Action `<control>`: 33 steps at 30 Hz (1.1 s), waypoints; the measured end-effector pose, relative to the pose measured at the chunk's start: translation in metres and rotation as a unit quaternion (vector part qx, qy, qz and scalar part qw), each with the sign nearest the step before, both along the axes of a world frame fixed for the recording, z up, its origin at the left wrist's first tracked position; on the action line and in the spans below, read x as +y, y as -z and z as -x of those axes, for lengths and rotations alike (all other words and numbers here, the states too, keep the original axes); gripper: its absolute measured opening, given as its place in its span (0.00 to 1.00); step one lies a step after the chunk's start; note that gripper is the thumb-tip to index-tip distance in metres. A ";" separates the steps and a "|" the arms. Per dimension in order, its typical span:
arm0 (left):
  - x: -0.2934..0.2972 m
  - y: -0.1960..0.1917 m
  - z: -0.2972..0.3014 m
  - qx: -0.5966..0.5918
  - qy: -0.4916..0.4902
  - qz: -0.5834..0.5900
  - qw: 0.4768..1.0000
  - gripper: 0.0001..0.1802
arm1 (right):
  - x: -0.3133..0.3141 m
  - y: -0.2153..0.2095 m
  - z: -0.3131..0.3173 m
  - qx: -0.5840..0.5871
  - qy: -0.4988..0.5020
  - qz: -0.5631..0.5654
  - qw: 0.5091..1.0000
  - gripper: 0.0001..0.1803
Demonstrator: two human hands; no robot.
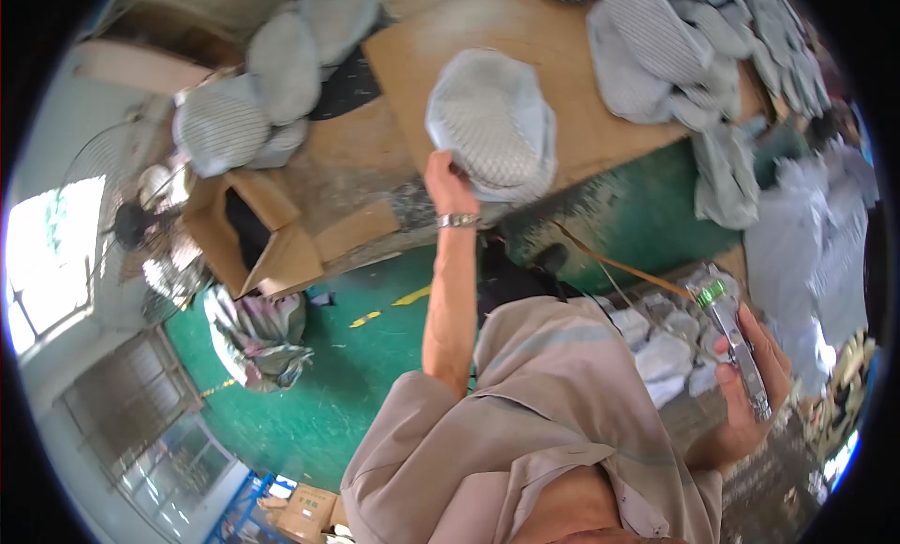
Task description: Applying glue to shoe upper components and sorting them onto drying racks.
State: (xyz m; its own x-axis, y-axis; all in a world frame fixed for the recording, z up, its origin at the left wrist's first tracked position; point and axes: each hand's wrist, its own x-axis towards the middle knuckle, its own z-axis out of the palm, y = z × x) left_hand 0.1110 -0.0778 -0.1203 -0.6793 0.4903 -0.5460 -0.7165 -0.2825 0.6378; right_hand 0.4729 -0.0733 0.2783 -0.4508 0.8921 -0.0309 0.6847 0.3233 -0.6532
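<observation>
The grey cap (492, 122), upper centre, is pinched at its rim by the left hand (448, 183); the right hand (750, 375) grips a metal tool (736, 342). That thin pinch could let it drop.

We see an open brown cardboard box (251, 234) lying on its side at the worktable's left end, flaps spread, and a second brown carton (305, 512) on the floor at the lower edge.

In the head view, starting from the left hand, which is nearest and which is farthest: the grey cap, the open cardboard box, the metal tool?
From the left hand:
1. Grey cap: held in that hand, above the table.
2. Open cardboard box: to its left, on the floor.
3. Metal tool: far right, in the right hand.
</observation>
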 end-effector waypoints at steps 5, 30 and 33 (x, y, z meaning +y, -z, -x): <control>0.035 -0.099 0.077 0.054 -0.094 -0.091 0.990 0.06 | -0.001 0.018 -0.002 0.038 -0.034 0.089 0.995 0.32; -0.035 -0.003 -0.065 0.670 0.234 0.238 0.663 0.18 | 0.010 0.001 0.059 -0.008 -0.027 0.044 0.999 0.34; -0.029 -0.005 -0.072 0.653 0.273 0.188 0.680 0.17 | 0.008 -0.004 0.059 -0.026 0.001 0.035 0.999 0.33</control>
State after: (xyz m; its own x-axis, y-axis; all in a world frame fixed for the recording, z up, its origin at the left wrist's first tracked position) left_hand 0.1834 -0.1065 -0.1150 -0.4782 0.8568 0.1927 0.5996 0.1582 0.7845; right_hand 0.4139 -0.0649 0.2826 -0.4445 0.8883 -0.1157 0.7186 0.2765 -0.6380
